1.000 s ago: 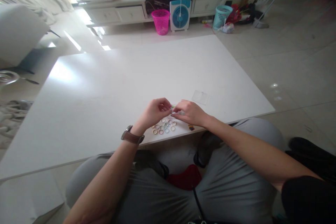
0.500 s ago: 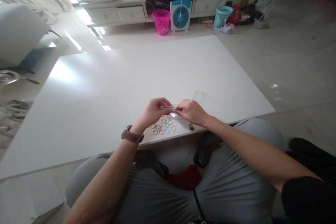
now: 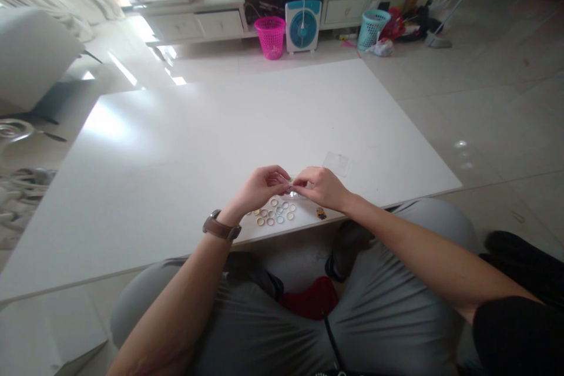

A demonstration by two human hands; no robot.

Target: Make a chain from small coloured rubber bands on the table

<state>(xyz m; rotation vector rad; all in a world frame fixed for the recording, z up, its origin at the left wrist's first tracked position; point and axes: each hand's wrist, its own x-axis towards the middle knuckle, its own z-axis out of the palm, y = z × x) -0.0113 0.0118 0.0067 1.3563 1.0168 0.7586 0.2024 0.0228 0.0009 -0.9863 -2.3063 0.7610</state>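
Observation:
My left hand [image 3: 264, 183] and my right hand [image 3: 321, 185] meet near the front edge of the white table [image 3: 220, 135], fingertips pinched together. Whatever small thing is between them is too tiny and covered to name; a speck of green shows there. Partly hidden under the fingers is a clear plastic box [image 3: 289, 194]. Several thin pastel rings [image 3: 280, 210] lie loose just below my left hand. To their right, below my right hand, lies a small yellow-and-blue cartoon figure [image 3: 321, 212]. A clear, flat square lid [image 3: 337, 164] rests beyond my right hand.
Across the floor stand a pink basket [image 3: 270, 38], a blue-and-white fan [image 3: 302, 26] and a light blue basket [image 3: 372, 30], before a white cabinet [image 3: 176, 24] with dishes above. The table's front edge is close to my knees.
Both hands stay in nearly the same place. My left fingers have shifted slightly, and less of the green and pink between the fingertips shows now.

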